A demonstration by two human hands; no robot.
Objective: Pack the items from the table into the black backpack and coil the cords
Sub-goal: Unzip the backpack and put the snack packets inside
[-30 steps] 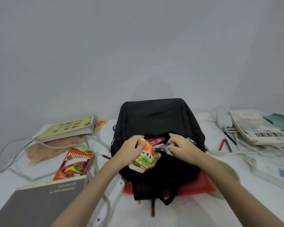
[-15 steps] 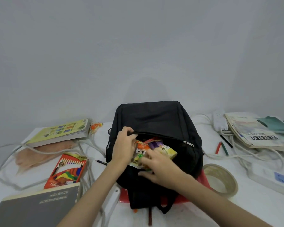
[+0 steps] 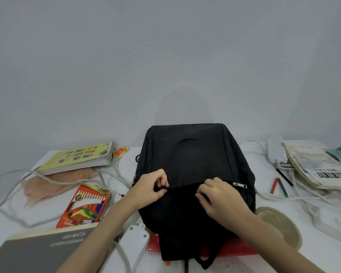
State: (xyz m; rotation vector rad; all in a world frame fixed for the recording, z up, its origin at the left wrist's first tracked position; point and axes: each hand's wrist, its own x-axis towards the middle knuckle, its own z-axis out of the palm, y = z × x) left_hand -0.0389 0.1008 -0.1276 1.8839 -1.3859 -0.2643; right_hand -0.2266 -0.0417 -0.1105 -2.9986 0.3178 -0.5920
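The white table [image 3: 215, 261] carries everything. At its centre stands the black backpack [image 3: 193, 154], propped against the wall, its front pocket opening running across the middle. At 8 o'clock lies a grey book [image 3: 37, 251]; at 10 o'clock a yellow-green book [image 3: 77, 158]; at 3 o'clock a stack of newspapers [image 3: 319, 170]. White cords [image 3: 14, 180] trail loose across the left side, and more loop under the papers on the right. A roll of tape [image 3: 280, 225] sits at 4 o'clock, just beside the bag. A box of coloured pencils [image 3: 85, 205] lies at 9 o'clock. The left hand [image 3: 150, 187] pinches the pocket's edge between curled fingers. The right hand [image 3: 219, 198] also curls onto that edge, gripping the fabric.
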